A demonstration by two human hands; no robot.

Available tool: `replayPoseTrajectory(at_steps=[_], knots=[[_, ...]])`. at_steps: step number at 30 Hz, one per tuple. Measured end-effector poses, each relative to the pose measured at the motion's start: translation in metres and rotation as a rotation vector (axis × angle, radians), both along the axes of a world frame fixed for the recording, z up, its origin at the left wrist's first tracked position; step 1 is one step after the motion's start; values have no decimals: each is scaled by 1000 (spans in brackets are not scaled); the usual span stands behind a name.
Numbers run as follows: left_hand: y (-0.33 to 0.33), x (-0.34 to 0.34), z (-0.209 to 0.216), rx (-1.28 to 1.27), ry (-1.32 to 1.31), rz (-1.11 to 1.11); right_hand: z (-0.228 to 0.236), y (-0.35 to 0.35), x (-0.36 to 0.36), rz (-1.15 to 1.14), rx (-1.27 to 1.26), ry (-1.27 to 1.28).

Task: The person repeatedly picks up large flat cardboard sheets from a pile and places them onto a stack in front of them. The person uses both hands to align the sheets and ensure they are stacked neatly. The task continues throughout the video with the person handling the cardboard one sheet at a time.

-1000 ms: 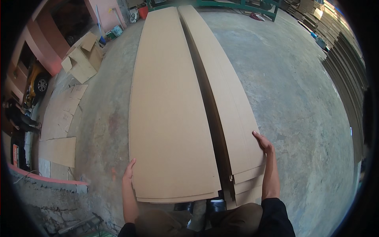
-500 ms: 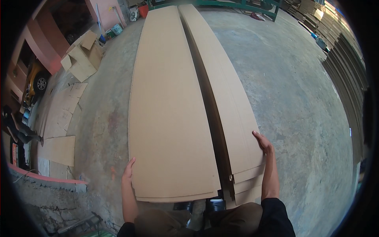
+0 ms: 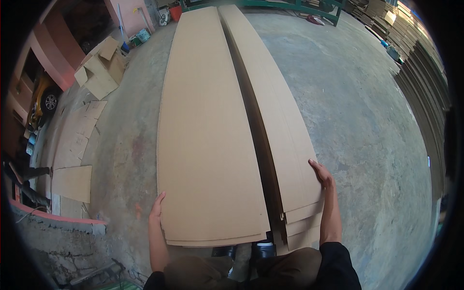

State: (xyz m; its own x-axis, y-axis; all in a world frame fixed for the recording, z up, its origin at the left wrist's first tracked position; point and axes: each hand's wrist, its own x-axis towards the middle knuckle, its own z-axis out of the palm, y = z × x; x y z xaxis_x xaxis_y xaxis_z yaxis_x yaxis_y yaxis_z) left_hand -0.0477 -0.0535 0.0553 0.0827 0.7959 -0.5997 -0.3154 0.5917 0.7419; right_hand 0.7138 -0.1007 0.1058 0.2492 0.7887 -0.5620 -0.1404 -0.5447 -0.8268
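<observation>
Two long stacks of flat brown cardboard sheets lie side by side in front of me, running away toward the far end, a narrow dark gap between them. My left hand (image 3: 157, 205) is closed at the near left edge of the wider left stack (image 3: 208, 130), its fingers partly hidden by the sheets. At the outer edge of the narrower right stack (image 3: 290, 154), my right hand (image 3: 323, 175) grips with the thumb side on top and the other fingers partly out of sight. The right stack's near ends are stepped unevenly.
An opened cardboard box (image 3: 102, 70) stands at the far left, with flattened cardboard (image 3: 72, 181) nearer. A person (image 3: 26, 179) walks at the left edge, beyond a low broken wall (image 3: 58, 220). A green metal frame (image 3: 290, 8) crosses the far end. Stacked sheets (image 3: 420, 82) line the right.
The person at the far left has walked closer, moving down in the view. My hands and both cardboard stacks have barely moved.
</observation>
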Motion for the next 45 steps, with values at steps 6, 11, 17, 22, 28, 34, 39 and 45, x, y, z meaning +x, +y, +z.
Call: replayPoseTrajectory(at_steps=[6, 11, 17, 22, 28, 34, 39, 45], knots=[[2, 0, -3, 20, 8, -1, 0, 0, 1, -2, -6, -13], [1, -1, -3, 31, 15, -6, -1, 0, 1, 5, -4, -10], [2, -3, -7, 27, -4, 6, -4, 0, 2, -5, 0, -25], [1, 4, 1, 36, -5, 1, -3, -1, 1, -8, 20, -11], [0, 3, 2, 62, 35, 9, -1, -1, 0, -6, 20, -41], [0, 3, 1, 102, 45, 29, -4, -1, 0, -7, 23, -40], [1, 0, -1, 133, 97, 30, 0, -1, -3, -8, 43, -51], [1, 7, 6, 112, 105, 35, 3, -3, -5, -18, 32, -70]])
